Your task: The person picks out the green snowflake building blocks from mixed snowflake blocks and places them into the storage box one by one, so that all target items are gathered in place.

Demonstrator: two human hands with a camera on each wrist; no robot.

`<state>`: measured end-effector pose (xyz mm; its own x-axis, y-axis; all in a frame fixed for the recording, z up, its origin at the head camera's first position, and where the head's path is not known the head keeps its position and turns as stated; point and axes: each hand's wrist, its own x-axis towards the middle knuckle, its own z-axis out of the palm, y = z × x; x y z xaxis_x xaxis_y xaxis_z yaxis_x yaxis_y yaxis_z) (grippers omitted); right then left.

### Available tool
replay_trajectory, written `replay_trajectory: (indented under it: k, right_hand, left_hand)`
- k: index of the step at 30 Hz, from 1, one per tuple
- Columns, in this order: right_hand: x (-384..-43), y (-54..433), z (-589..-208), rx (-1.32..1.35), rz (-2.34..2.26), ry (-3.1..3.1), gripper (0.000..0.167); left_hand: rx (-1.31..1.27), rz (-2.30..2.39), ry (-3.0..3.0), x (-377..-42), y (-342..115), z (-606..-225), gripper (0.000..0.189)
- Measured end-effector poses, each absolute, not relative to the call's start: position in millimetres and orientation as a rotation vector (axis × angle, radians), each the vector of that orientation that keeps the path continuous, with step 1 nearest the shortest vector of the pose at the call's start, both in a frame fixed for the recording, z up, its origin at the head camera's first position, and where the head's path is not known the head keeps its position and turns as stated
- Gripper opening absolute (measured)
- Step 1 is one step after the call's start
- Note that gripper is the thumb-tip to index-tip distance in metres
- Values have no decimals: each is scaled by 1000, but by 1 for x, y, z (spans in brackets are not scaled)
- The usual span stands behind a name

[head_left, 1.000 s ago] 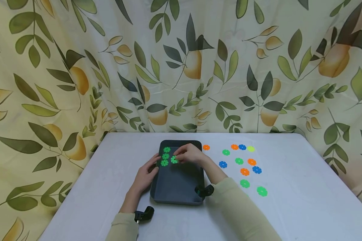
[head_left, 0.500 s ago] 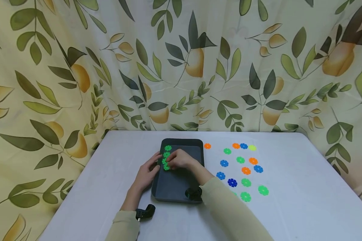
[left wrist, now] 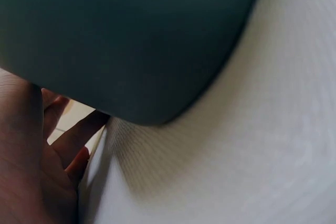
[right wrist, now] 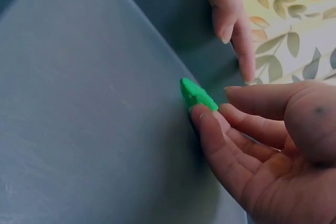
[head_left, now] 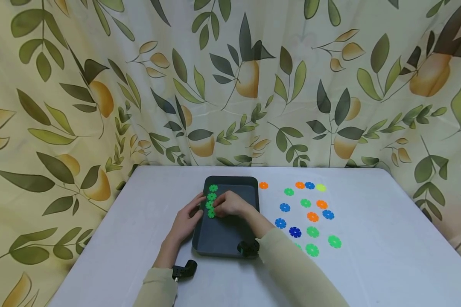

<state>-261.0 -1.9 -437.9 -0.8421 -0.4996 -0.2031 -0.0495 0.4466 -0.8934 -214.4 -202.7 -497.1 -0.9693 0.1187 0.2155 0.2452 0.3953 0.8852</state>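
Note:
A dark grey tray (head_left: 223,241) lies on the white table, with a column of green notched discs (head_left: 213,188) along its left side. My right hand (head_left: 231,204) reaches into the tray and pinches the nearest green disc (right wrist: 198,96) of the column by its edge with the fingertips. In the right wrist view that disc is seen almost edge-on, close to the tray wall. My left hand (head_left: 187,216) rests against the tray's left rim, fingers extended and thumb apart. The left wrist view shows its fingers (left wrist: 79,135) beside the tray's outer side.
Right of the tray, loose discs lie scattered on the table: orange (head_left: 313,217), light blue (head_left: 285,207), dark blue (head_left: 295,232), green (head_left: 334,241) and yellow (head_left: 320,188). A leaf-patterned curtain (head_left: 284,98) hangs behind the table and on the left.
My right hand has moved left and nearer in the tray, bringing a green disc to the near end of the column. Over the last half second it has barely moved; the left hand stays put.

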Motion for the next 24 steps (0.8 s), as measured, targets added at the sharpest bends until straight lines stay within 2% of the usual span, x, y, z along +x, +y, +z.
replay_trajectory:
  k: [20,24]
  right_hand:
    - [-260,1,-442,-439,-1526,2113,28]
    - [-261,3,-441,-441,-1531,2096,29]
  left_hand:
    - [-346,-1674,-2503,-209,-200,-490,44]
    - [-361,-1650,-2508,-215,-204,-499,45]
